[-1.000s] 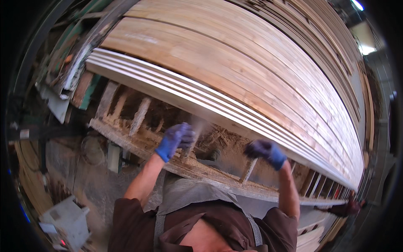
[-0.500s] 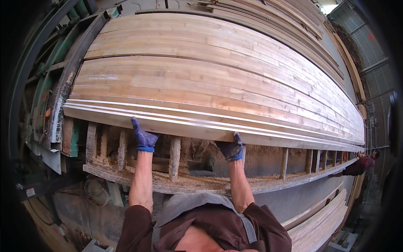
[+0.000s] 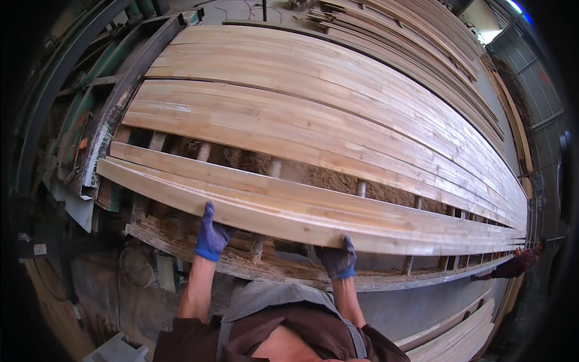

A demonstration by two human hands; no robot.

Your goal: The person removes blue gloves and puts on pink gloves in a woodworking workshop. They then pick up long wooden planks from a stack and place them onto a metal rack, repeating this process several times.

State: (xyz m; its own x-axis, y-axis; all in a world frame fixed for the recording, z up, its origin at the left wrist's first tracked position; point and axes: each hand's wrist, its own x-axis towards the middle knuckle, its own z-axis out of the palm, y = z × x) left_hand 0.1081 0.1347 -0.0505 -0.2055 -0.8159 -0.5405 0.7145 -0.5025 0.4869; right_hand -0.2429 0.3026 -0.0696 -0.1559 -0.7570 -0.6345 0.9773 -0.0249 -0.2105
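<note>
Long, pale wooden boards (image 3: 274,218) lie along the near side of the rack, white glue showing on their edges. My left hand (image 3: 212,234), in a purple-blue glove, grips the front board from below, its thumb against the near face. Farther right my right hand (image 3: 339,259), gloved alike, holds the same board, thumb up on that face. The fingers of both hands are mostly hidden beneath the wood. Behind these boards, across an open gap, rests a wide panel of joined strips (image 3: 265,117).
Sawdust-covered rollers (image 3: 275,168) cross the gap. A worn metal frame (image 3: 114,120) bounds the left end. Stacked planks (image 3: 410,42) lie beyond the panel, more boards (image 3: 452,338) at lower right. Another person (image 3: 523,263) stands at the boards' far right end.
The near boards have come away from the panel toward me, with both hands gripping them. A gap now shows the rollers and sawdust, and the boards have tilted.
</note>
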